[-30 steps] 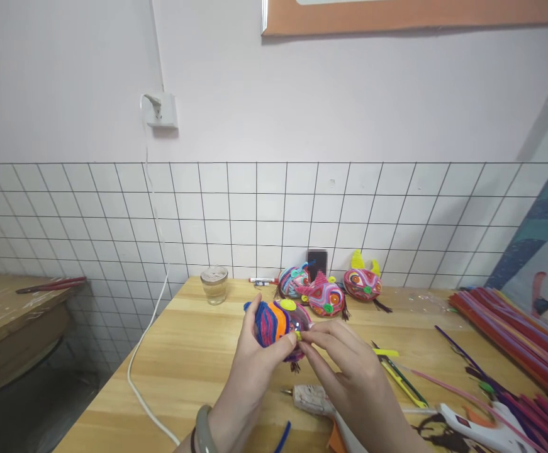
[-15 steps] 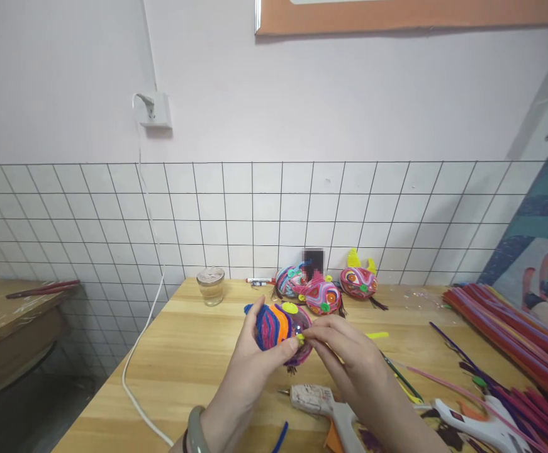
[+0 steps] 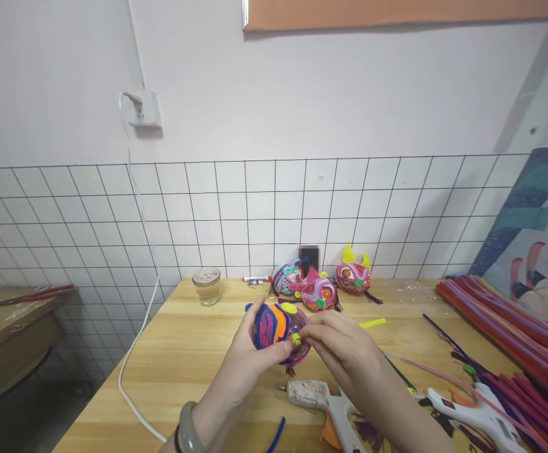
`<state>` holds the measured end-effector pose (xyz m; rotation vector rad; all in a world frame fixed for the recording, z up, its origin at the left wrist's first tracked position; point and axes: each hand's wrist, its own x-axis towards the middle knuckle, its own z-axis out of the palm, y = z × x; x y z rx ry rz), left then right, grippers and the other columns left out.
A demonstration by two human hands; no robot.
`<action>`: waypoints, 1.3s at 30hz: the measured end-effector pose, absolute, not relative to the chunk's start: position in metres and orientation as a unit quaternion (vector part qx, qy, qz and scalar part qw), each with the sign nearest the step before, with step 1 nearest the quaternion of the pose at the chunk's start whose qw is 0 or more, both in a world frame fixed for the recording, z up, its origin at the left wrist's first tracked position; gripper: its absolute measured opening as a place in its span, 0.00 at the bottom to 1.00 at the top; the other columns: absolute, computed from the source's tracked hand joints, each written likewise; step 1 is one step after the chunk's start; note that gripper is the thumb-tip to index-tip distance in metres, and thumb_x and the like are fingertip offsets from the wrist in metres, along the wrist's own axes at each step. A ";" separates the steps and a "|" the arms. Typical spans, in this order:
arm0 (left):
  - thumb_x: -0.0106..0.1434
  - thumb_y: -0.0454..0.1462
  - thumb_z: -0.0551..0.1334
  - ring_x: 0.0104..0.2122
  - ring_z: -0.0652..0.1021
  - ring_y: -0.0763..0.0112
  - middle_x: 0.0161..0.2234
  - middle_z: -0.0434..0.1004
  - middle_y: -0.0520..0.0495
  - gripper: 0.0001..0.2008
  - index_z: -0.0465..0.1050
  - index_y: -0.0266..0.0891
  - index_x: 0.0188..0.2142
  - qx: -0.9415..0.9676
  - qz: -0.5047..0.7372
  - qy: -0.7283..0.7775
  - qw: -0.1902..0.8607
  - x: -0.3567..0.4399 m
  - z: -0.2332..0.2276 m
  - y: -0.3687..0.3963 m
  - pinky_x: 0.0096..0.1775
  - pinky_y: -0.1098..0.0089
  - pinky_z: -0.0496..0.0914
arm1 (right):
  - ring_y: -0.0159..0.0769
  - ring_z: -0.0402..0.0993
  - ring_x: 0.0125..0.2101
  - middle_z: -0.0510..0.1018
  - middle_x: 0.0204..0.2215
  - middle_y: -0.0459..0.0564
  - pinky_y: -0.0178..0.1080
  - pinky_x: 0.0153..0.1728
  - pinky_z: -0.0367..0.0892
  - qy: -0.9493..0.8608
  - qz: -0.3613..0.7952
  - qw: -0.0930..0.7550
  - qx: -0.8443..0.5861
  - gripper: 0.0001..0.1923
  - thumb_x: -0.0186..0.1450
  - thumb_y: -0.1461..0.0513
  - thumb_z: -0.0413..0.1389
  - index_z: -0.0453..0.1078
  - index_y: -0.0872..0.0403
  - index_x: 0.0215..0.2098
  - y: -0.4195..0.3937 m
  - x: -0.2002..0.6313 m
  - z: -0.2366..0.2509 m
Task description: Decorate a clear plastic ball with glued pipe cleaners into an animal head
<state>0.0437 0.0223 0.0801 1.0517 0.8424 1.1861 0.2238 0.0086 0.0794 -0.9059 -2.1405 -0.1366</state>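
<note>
My left hand (image 3: 250, 352) is wrapped round a fish-shaped craft ball (image 3: 271, 326) covered in blue, pink and orange fuzzy stripes, with its thumb across the front. A yellow oval patch (image 3: 289, 307) sits on top of the ball, and a dark tassel hangs beneath. Close to the left thumb tip, a small yellow curled piece (image 3: 296, 339) shows against the ball's clear right side. My right hand (image 3: 344, 352) has its fingertips pinched together at that side, touching or nearly touching the yellow piece. Whatever lies between those fingertips is hidden.
Below the hands lies a white glue gun (image 3: 309, 395); a second glue gun (image 3: 474, 412) is at right. Similar decorated balls (image 3: 318, 292) stand by the wall near a lidded glass jar (image 3: 206, 286). Pipe cleaners (image 3: 495, 327) pile at right. A white cable (image 3: 134, 352) crosses the left.
The view has shifted slightly. Both hands stay on the ball, and the yellow curled piece shows a little more clearly between the left thumb and right fingertips.
</note>
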 end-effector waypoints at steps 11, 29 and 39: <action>0.46 0.36 0.72 0.50 0.73 0.56 0.55 0.69 0.34 0.54 0.42 0.32 0.65 0.459 0.517 0.375 0.617 0.044 0.077 0.023 0.50 0.62 0.66 | 0.39 0.71 0.38 0.74 0.37 0.52 0.42 0.37 0.68 -0.834 -0.062 0.407 -0.367 0.08 0.68 0.68 0.49 0.68 0.52 0.40 0.009 0.222 0.077; 0.46 0.37 0.72 0.49 0.73 0.56 0.54 0.69 0.34 0.55 0.40 0.33 0.66 0.475 0.511 0.373 0.612 0.042 0.078 0.024 0.49 0.62 0.67 | 0.36 0.69 0.51 0.74 0.50 0.53 0.39 0.50 0.67 -0.805 0.013 0.447 -0.389 0.11 0.65 0.68 0.52 0.61 0.49 0.45 0.008 0.217 0.070; 0.45 0.37 0.73 0.49 0.74 0.56 0.54 0.70 0.36 0.54 0.44 0.37 0.66 0.472 0.527 0.365 0.605 0.043 0.073 0.024 0.49 0.65 0.68 | 0.38 0.73 0.49 0.75 0.49 0.57 0.39 0.47 0.72 -0.810 -0.012 0.452 -0.373 0.05 0.66 0.67 0.51 0.66 0.51 0.37 0.007 0.217 0.075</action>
